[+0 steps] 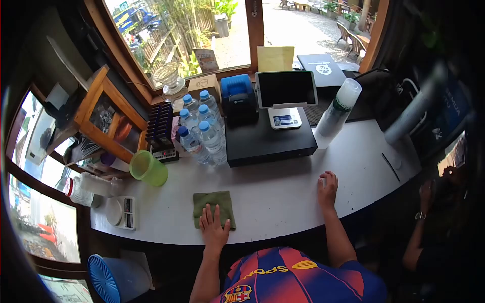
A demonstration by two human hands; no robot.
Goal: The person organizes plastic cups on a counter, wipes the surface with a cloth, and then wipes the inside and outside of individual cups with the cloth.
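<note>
the left hand [214, 227] is lying flat, fingers spread, pressing on one folded green cloth [213, 206] at 6 o'clock on the curved white counter [283, 194]. the right hand [327, 189] is resting at 4 o'clock, fingers loosely curled on the bare counter, gripping nothing. six clear plastic water bottles with blue caps [203, 129] are standing at 11 o'clock beside one black cash drawer [268, 141]. one lime green plastic cup [148, 168] is lying tilted at 9 o'clock, near one white kitchen scale [121, 212].
</note>
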